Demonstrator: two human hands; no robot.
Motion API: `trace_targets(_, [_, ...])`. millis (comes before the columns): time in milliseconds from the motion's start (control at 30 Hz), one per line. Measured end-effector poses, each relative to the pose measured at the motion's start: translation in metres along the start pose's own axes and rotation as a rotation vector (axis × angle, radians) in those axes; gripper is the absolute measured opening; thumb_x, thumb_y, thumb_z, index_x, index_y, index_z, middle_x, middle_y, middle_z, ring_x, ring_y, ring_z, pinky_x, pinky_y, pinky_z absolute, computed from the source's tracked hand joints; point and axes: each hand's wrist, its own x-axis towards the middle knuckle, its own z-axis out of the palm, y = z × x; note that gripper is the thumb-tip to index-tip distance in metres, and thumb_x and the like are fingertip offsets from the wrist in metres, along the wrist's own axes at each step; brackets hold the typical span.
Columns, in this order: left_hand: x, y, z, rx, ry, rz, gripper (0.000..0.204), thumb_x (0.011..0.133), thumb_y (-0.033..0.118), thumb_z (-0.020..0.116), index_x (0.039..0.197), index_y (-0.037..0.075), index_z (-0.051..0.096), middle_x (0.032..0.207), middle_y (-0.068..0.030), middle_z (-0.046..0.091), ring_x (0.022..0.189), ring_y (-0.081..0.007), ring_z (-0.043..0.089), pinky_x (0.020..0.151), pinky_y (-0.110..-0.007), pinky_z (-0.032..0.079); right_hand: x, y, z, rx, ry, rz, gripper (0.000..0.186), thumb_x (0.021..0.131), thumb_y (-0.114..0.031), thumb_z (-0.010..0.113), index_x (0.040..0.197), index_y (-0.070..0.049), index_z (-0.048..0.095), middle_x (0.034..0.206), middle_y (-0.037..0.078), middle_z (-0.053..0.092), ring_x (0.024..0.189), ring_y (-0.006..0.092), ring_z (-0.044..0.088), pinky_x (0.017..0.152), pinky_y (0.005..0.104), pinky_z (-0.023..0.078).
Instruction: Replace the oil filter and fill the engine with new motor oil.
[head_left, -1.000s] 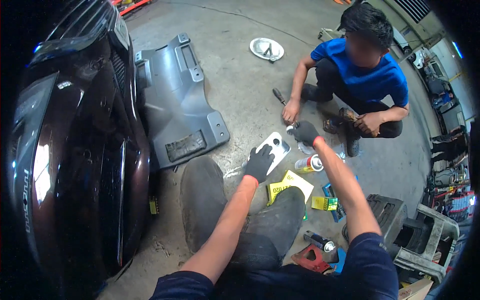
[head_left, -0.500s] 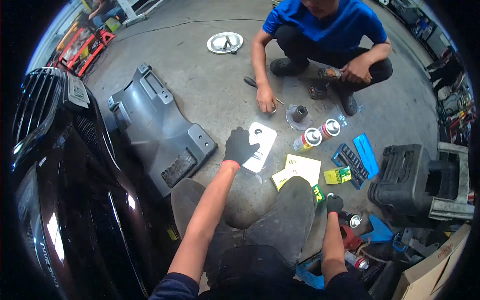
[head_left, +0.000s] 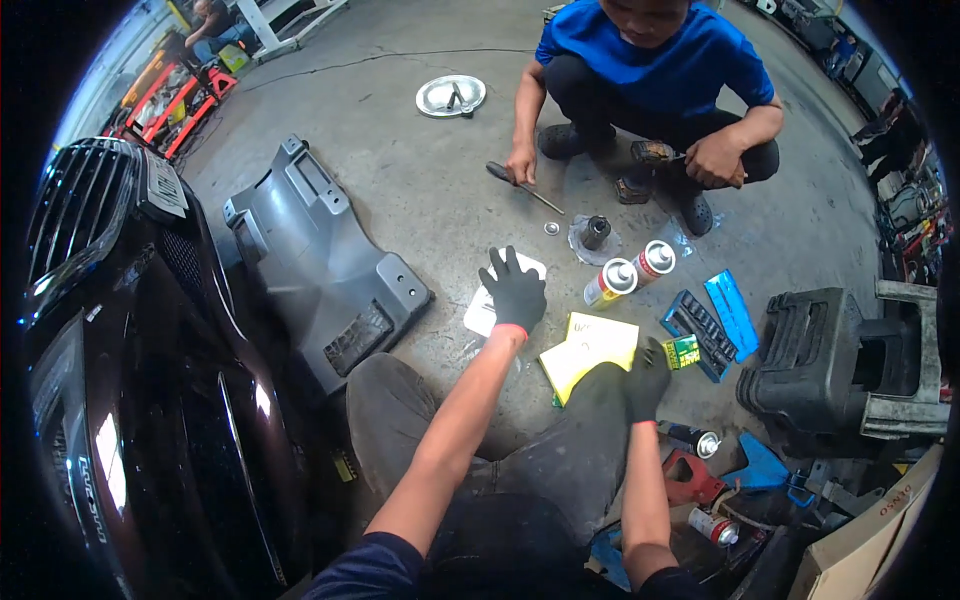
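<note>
My left hand [head_left: 516, 290], in a dark glove with a red cuff, lies over a white flat plate [head_left: 480, 312] on the floor. Its fingers are spread and hide most of the plate. Beside my right knee, my gloved right hand [head_left: 648, 385] reaches with outstretched fingers to a small yellow-and-green box [head_left: 684, 351], covering its left part; whether they touch is hard to tell. A yellow-and-white flat box [head_left: 590, 350] lies between my hands. Farther off, a small metal ring [head_left: 552, 229] lies near a dark cylindrical part [head_left: 596, 234] on clear plastic.
A co-worker in blue [head_left: 660, 60] squats opposite, holding a black-handled rod tool [head_left: 530, 190] and a power tool [head_left: 652, 152]. Spray cans [head_left: 612, 280] and a blue socket case [head_left: 705, 330] stand right. Left are a grey plastic panel [head_left: 320, 250] and a dark car [head_left: 150, 350].
My left hand has moved right onto the plate, which has turned. My right hand has gone forward to the small box. The co-worker has left the ring and now holds the rod tool.
</note>
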Motion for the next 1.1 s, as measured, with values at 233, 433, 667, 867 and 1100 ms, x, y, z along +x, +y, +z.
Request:
trace_targets(233, [0.043, -0.015, 0.002, -0.142, 0.071, 0.170, 0.026, 0.087, 0.030, 0.062, 0.110, 0.023, 0.074, 0.144, -0.0183, 0.052, 0.114, -0.0409, 0.059, 0.091, -0.055, 0.050, -0.047, -0.086, 0.108, -0.017, -0.414, -0.575, 0.050, 0.079, -0.019, 0.076, 0.123, -0.001, 0.059, 0.119, 0.019, 0.064, 0.111, 0.0362, 0.060, 0.095, 0.0455, 0.047])
trace_targets(433, [0.060, -0.092, 0.020, -0.727, 0.010, 0.250, 0.042, 0.090, 0.027, 0.066, 0.130, 0.014, 0.064, 0.133, -0.0192, 0.061, 0.114, -0.0343, 0.063, 0.097, -0.044, 0.051, -0.057, -0.153, 0.174, -0.261, -0.463, -0.681, 0.038, 0.076, -0.021, 0.070, 0.109, -0.004, 0.062, 0.104, 0.018, 0.063, 0.102, 0.0362, 0.058, 0.086, 0.0491, 0.046])
trace_targets(667, [0.008, -0.168, -0.002, -0.850, -0.159, -0.033, 0.050, 0.100, 0.023, 0.059, 0.145, 0.003, 0.048, 0.138, -0.0194, 0.057, 0.121, -0.0262, 0.058, 0.101, -0.036, 0.046, -0.073, -0.199, 0.228, -0.700, -0.322, -0.233, 0.022, 0.090, -0.016, 0.052, 0.097, -0.009, 0.072, 0.107, 0.015, 0.068, 0.099, 0.0316, 0.065, 0.085, 0.0494, 0.048])
trace_targets(867, [-0.013, -0.204, -0.015, -0.811, -0.320, 0.080, 0.051, 0.099, 0.020, 0.062, 0.143, -0.001, 0.047, 0.132, -0.0177, 0.059, 0.121, -0.0237, 0.056, 0.101, -0.035, 0.046, -0.066, -0.206, 0.247, -0.952, -0.409, -0.245, 0.032, 0.095, -0.027, 0.051, 0.112, -0.009, 0.072, 0.117, 0.014, 0.067, 0.112, 0.0330, 0.061, 0.100, 0.0580, 0.037])
trace_targets(1100, [-0.028, -0.198, -0.035, -0.934, -0.269, -0.181, 0.053, 0.098, 0.019, 0.064, 0.142, -0.004, 0.045, 0.124, -0.0150, 0.063, 0.113, -0.0201, 0.060, 0.095, -0.032, 0.050, -0.047, -0.196, 0.231, -0.691, -0.511, -0.171, 0.025, 0.088, -0.023, 0.057, 0.103, -0.012, 0.073, 0.102, 0.009, 0.072, 0.101, 0.0252, 0.066, 0.094, 0.0444, 0.044])
